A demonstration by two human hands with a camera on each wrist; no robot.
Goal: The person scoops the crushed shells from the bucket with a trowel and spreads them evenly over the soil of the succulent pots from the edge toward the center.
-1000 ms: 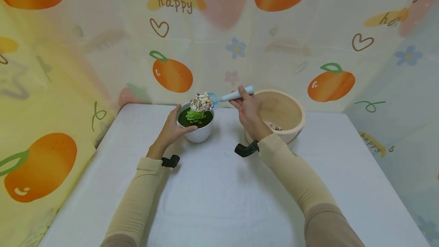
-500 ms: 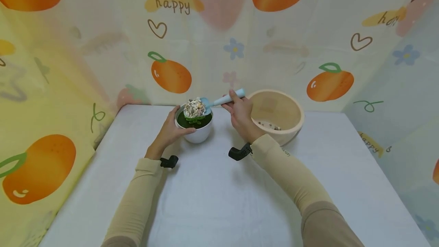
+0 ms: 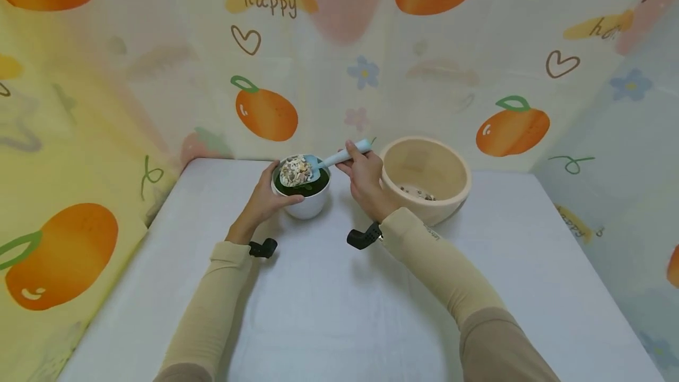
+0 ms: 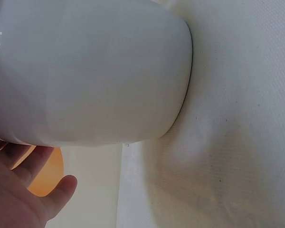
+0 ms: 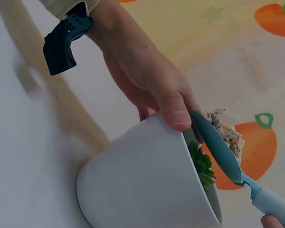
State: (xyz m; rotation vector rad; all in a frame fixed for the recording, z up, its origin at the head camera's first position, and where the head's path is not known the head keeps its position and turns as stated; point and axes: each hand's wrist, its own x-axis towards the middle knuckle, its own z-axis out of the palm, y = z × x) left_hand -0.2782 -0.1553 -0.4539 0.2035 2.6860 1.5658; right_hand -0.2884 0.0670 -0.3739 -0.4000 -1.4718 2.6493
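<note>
A white pot (image 3: 307, 204) with dark soil and a green succulent (image 5: 202, 164) stands on the white table (image 3: 339, 299). My left hand (image 3: 263, 198) grips the pot's left side, thumb on the near rim (image 5: 175, 115). The pot's wall (image 4: 90, 71) fills the left wrist view. My right hand (image 3: 365, 178) holds the handle of a light blue scoop (image 3: 335, 160). The scoop's bowl, heaped with small pebbles (image 3: 294, 171), hangs just over the pot's mouth.
A beige wooden bowl (image 3: 427, 178) with a few pebbles at its bottom stands right of the pot, just behind my right wrist. Fruit-patterned curtains close off the back and both sides. Bare tabletop stretches toward me.
My right hand has carried the loaded scoop left and down, from above the pot's far rim to low over its mouth. My left hand has stayed on the pot.
</note>
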